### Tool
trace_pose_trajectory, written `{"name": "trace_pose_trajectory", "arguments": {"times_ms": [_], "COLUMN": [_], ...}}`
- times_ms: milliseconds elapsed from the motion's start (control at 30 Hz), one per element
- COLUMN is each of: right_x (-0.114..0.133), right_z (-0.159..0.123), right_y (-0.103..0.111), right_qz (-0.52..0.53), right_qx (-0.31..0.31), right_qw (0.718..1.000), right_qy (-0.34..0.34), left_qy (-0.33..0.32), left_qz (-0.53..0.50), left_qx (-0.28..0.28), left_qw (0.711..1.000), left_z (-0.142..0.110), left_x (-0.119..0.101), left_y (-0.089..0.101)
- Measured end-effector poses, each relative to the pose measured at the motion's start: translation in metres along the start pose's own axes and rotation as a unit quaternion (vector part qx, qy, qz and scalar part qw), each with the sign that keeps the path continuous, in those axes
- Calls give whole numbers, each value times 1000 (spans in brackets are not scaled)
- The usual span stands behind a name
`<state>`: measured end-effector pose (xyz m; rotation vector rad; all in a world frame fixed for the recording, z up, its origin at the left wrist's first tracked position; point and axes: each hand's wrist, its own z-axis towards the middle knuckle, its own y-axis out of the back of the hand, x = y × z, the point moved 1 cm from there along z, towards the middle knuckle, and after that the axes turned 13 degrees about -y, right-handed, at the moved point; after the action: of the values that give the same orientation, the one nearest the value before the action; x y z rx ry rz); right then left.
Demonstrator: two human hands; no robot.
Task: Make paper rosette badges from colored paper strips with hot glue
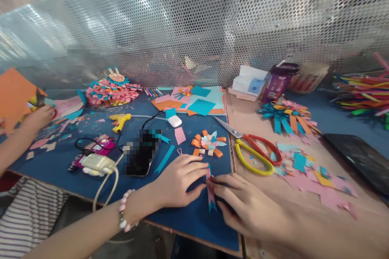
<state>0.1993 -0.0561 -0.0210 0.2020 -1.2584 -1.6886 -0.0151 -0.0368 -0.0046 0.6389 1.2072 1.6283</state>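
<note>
A narrow pink paper strip (211,198) layered over teal, with notched ends like a ribbon tail, lies on the dark blue table surface between my hands. My left hand (182,180), with a beaded bracelet at the wrist, has its fingertips on the upper end of the strip. My right hand (246,202) pinches the strip's side near its middle; the fingers partly hide it. Just above sits a paper flower (209,143) with orange, pink and pale blue looped petals. A loose teal notched strip (165,158) lies to the left of my left hand.
Scissors (253,145) with red and yellow handles lie right of the flower. Around are a phone (144,153), a yellow glue gun (120,122), a power strip (97,164) with cables, paper scraps (322,186) and a purple cup (279,82). A co-worker's hand (39,119) holds orange paper (18,93).
</note>
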Motion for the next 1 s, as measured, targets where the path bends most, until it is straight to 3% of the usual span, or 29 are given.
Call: {"name": "trace_pose_trajectory", "arguments": {"times_ms": [167, 300, 767, 1000], "right_x": [1, -5, -2, -3], "right_z": [1, 3, 8, 11], "right_y": [8, 13, 0, 2], "right_qz": [-3, -30, -132, -123], "right_qx": [-37, -94, -21, -28], "right_qw": [999, 992, 991, 992], "right_qy": [-7, -76, -24, -19], "left_qy": [-15, -21, -3, -8], "left_qz": [14, 17, 47, 76], "left_qx": [9, 17, 53, 24], "left_qw": [1000, 999, 998, 997], "left_z": [-2, -2, -5, -12], "left_x": [4, 3, -4, -8], "left_y": [-3, -5, -5, -10]}}
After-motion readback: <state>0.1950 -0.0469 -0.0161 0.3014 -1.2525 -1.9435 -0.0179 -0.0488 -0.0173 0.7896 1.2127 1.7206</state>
